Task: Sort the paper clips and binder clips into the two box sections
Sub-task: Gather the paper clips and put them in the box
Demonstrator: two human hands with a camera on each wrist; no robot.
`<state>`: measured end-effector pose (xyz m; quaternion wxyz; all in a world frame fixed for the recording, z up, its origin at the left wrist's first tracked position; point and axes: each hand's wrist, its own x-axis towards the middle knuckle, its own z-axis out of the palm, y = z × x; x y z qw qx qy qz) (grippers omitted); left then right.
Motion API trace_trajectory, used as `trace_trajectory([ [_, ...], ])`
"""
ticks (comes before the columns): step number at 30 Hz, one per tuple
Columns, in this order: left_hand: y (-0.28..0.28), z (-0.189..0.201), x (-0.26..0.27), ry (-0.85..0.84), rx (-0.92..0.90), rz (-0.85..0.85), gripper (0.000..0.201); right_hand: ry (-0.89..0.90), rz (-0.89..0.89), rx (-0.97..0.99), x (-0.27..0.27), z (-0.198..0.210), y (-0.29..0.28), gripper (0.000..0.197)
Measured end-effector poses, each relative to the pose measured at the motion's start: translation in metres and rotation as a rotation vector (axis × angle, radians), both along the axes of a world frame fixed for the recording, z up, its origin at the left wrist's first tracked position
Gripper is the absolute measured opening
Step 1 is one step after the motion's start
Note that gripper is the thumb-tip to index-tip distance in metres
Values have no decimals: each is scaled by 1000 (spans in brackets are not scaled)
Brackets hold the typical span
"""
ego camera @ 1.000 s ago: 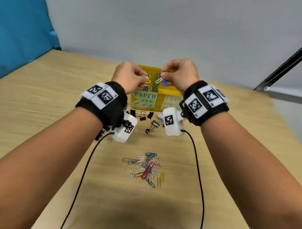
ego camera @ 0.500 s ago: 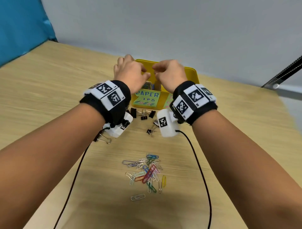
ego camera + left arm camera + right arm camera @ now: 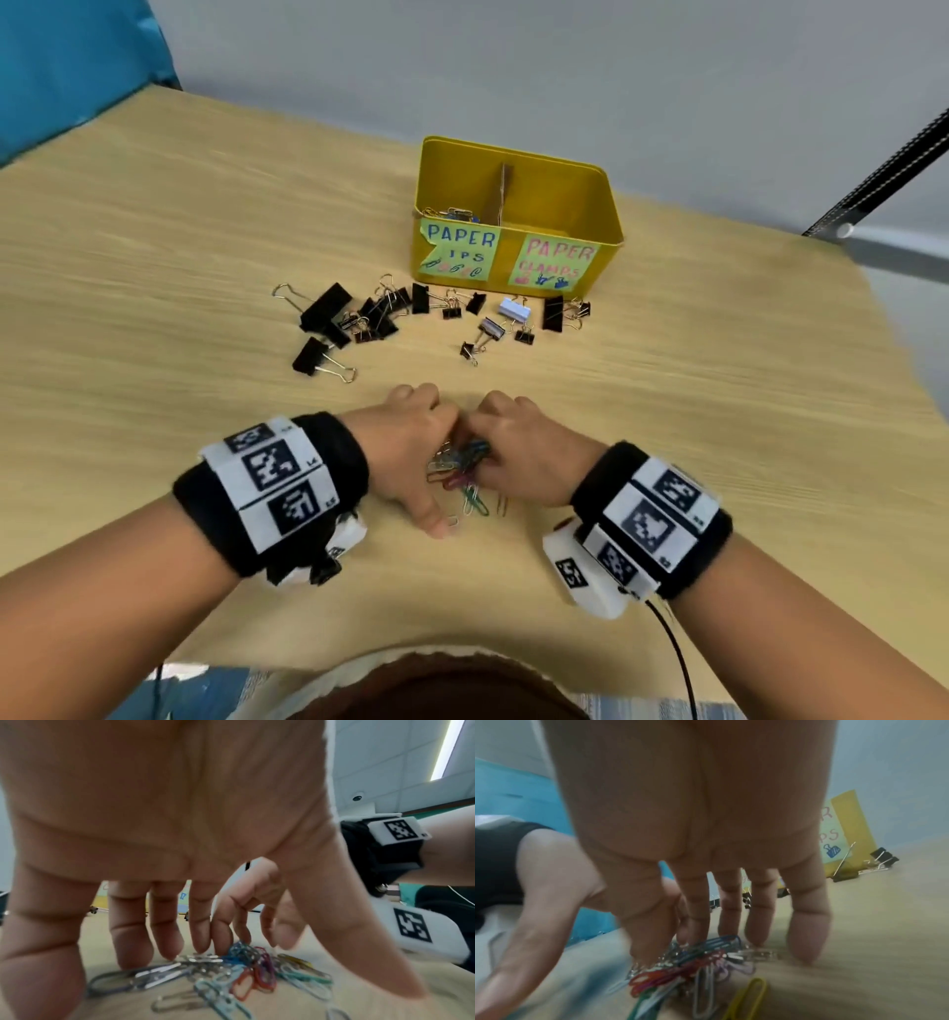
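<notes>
Both my hands, left hand point(image 3: 411, 457) and right hand point(image 3: 518, 452), reach down with fingers spread and loose onto the paper clips point(image 3: 462, 470) on the table point(image 3: 154, 308), gripping none.

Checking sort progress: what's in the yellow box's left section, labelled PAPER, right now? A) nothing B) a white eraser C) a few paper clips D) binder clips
C: the head view shows a few paper clips lying in the left section of the yellow box, while the binder clips lie on the table in front of the box.
</notes>
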<state>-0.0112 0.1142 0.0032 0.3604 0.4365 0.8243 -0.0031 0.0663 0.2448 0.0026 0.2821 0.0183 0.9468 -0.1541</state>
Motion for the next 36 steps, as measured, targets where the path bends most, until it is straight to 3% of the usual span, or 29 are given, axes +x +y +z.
trace_trajectory([
  [3, -5, -4, 12, 60, 14, 3, 93, -23, 6, 63, 16, 3, -4, 84],
  [5, -5, -6, 17, 107, 36, 9, 91, 29, -9, 85, 20, -2, -8, 93],
  [10, 1, -11, 19, 71, 94, 67, 77, 103, -89, 3, 10, -7, -8, 68],
  [18, 11, -15, 1, 46, 181, 109, 31, 230, -147, -51, -5, -13, -4, 32],
  [21, 11, -12, -12, -43, 170, 174, 20, 211, -180, -76, -14, -11, 3, 28],
  [23, 11, -12, -21, -198, 177, 276, 7, 155, -249, -172, -19, -9, 10, 25],
  [26, 10, -14, -33, -391, 218, 365, 17, 57, -378, -338, -24, -8, 18, 22],
  [29, 10, -8, -45, -477, 294, 396, 16, 46, -409, -403, -32, -1, 27, 22],
  [36, 26, 52, -91, -409, 574, 419, 17, 336, -311, -286, -76, 65, 50, 24],
])
